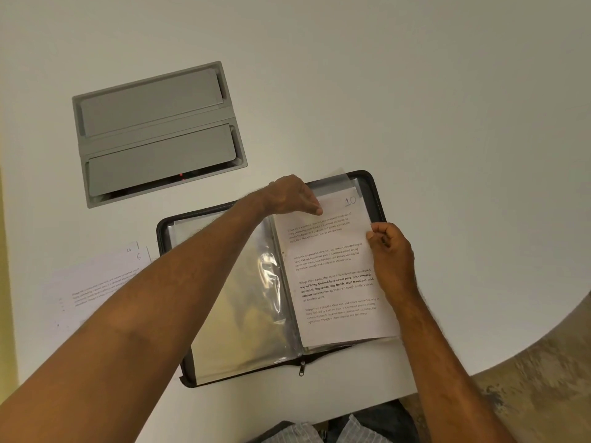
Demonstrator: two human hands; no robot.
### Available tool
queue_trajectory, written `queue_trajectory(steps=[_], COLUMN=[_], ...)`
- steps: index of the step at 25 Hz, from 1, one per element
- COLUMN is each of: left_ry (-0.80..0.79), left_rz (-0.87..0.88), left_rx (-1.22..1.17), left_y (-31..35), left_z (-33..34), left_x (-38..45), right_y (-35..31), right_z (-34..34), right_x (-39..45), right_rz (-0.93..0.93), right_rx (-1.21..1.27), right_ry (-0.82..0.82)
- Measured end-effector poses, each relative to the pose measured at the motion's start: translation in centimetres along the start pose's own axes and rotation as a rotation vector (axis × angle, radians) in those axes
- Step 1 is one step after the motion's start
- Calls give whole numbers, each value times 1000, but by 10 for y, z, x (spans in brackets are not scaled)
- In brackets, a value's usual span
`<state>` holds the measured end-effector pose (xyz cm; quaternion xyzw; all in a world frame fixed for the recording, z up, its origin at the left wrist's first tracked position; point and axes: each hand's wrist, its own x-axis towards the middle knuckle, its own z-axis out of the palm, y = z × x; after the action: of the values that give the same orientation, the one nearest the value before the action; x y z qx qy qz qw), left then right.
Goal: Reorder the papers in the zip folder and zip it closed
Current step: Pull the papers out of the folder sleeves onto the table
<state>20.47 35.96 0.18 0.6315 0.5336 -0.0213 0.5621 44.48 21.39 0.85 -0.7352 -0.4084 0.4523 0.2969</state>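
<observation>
A black zip folder (377, 199) lies open on the white table, its clear plastic sleeves (252, 282) spread across the left half. On the right half lies a printed sheet marked "10" (335, 276). My left hand (292, 195) pinches the top of that sheet and the clear sleeve at its upper edge. My right hand (391, 251) grips the sheet's right edge. The zipper pull (302, 369) hangs at the folder's near edge, at the spine. More printed papers (96, 282) lie stacked on the table left of the folder, partly hidden by my left arm.
A grey cable hatch (156, 132) with two flaps is set into the table beyond the folder, at the upper left. The table's curved edge (511, 356) runs at the lower right, with speckled floor below it.
</observation>
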Motion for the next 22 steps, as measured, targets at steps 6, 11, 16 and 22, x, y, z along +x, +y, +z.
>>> queue_trajectory(steps=[6,11,16,22], left_ry=[46,212,433,383], left_rz=[-17,-7,3,-43], left_rx=[-51,-150,-66,-120], left_y=[-2,-10,-17,-18], left_z=[-11,-32,-40,-50], left_x=[-4,1,16,24], right_y=[8,16,14,21], right_z=[-1,-4,-7,-5], right_x=[0,-4,-5,0], right_rz=[49,30,-5,-6], right_rx=[-47,-108,-109,-118], right_ry=[-16,3,25,40])
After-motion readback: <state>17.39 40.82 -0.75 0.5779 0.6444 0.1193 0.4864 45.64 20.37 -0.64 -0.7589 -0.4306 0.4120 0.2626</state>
